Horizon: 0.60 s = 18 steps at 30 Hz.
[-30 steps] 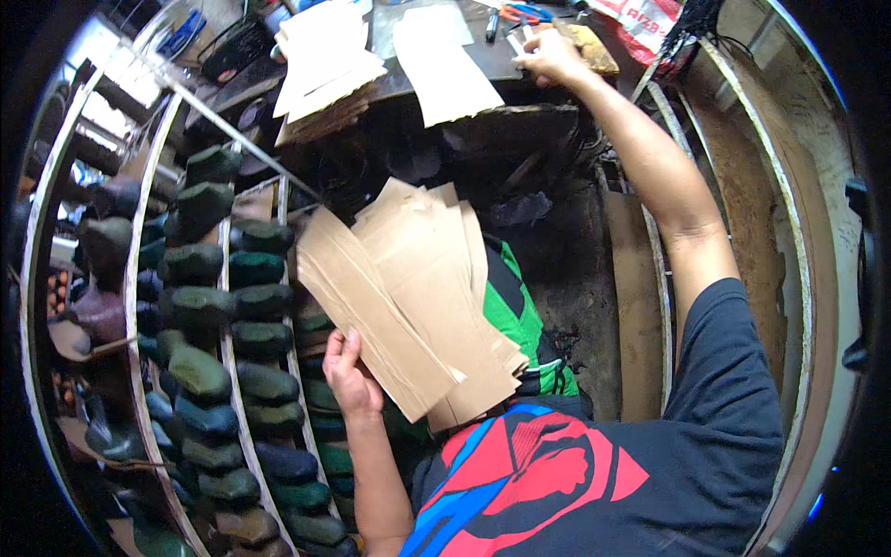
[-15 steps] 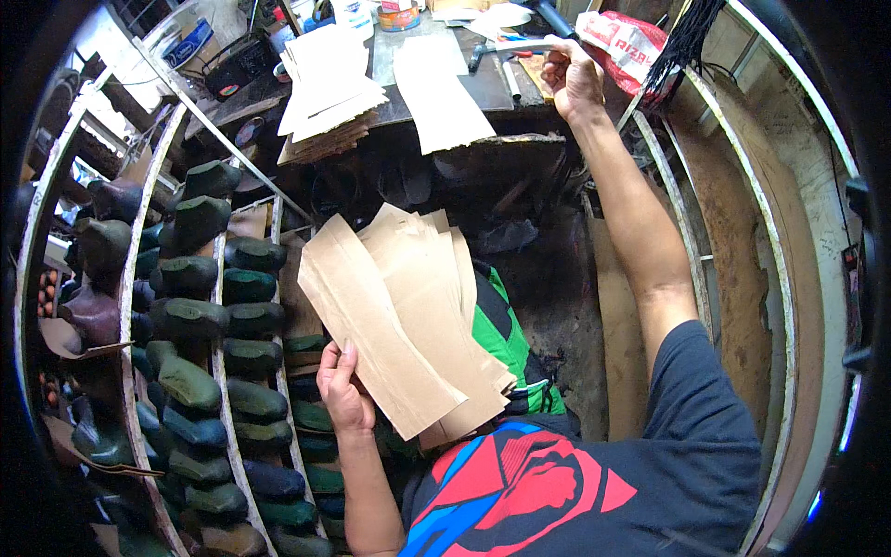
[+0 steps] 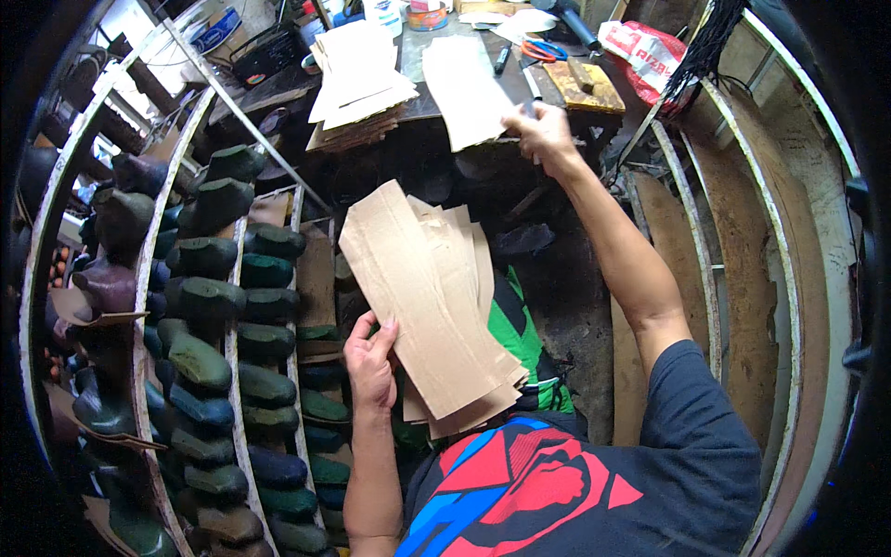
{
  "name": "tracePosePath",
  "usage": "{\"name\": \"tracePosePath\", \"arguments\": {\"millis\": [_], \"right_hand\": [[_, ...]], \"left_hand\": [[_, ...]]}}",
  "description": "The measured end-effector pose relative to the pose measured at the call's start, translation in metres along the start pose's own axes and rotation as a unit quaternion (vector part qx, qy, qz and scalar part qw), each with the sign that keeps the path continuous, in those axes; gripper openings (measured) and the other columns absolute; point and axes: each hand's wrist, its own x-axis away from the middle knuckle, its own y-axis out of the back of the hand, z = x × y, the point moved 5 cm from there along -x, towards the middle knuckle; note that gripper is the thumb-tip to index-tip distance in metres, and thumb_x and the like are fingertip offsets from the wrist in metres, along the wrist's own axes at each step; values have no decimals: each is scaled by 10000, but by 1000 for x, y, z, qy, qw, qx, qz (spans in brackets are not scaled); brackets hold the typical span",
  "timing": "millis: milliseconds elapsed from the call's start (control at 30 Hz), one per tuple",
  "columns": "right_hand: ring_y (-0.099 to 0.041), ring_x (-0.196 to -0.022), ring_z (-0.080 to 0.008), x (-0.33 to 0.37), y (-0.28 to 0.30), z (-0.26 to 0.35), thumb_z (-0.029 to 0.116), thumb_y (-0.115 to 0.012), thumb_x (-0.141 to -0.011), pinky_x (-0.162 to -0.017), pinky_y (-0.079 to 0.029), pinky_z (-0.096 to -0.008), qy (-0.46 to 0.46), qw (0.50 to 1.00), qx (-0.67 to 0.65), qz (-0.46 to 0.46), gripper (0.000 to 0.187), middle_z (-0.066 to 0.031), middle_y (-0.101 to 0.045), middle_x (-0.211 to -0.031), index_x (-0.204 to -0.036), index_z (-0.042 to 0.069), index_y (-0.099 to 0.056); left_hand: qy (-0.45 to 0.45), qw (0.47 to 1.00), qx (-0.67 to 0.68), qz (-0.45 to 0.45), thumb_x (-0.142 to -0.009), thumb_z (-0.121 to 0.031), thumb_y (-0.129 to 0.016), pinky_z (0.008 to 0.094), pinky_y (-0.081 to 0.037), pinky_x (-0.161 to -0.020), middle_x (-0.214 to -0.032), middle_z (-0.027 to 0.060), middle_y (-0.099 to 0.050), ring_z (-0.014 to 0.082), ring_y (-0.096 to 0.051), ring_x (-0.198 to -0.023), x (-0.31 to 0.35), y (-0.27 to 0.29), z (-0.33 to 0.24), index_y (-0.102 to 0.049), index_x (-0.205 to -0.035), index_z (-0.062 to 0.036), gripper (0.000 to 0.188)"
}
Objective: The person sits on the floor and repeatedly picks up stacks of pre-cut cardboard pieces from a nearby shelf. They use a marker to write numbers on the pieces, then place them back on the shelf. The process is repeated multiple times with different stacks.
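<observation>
My left hand (image 3: 371,367) grips the left edge of a fanned stack of brown cardboard pieces (image 3: 422,306), thumb on top. The stack slants over my lap. Its top piece has a curved right side. My right hand (image 3: 543,137) is closed at the bench's front edge, beside the lower right corner of a white sheet (image 3: 461,93). A small dark part shows at its fingers; what it holds I cannot make out. Just beyond that hand lies a slim white-and-dark tool (image 3: 531,84).
Shoe lasts (image 3: 204,302) fill the rack at left. On the bench are a white sheet pile (image 3: 357,70), scissors (image 3: 545,51), a yellow board (image 3: 599,90) with a brown block (image 3: 580,74), and a red-white bag (image 3: 645,56). Slatted shelving (image 3: 733,251) stands at right.
My right hand has come down and nearer from above the bench's right side, where it held a long pale strip-like tool. The view has shifted left; my left hand keeps the cardboard.
</observation>
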Motion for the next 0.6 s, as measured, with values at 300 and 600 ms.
{"name": "tracePosePath", "arguments": {"millis": [300,600], "right_hand": [[-629,-587,-214,243,-19,97,-1,-703,-744,-556,-516,-333,383,899,210,47,157,-86,-596,-709,-869,42,-618],[-718,-689,-331,307,-65,32,201,-841,-881,-617,-564,-395,157,940,132,274,284,-161,-707,-797,-1066,26,-716]], "left_hand": [[-19,961,-267,-71,-1067,-479,-605,216,-392,-487,-736,-8,-667,16,-520,-556,-1,22,8,-713,-1006,37,530],[5,959,-280,-51,-1034,-372,-677,189,-389,-493,-694,-46,-592,24,-499,-542,13,25,16,-723,-1066,9,385]]}}
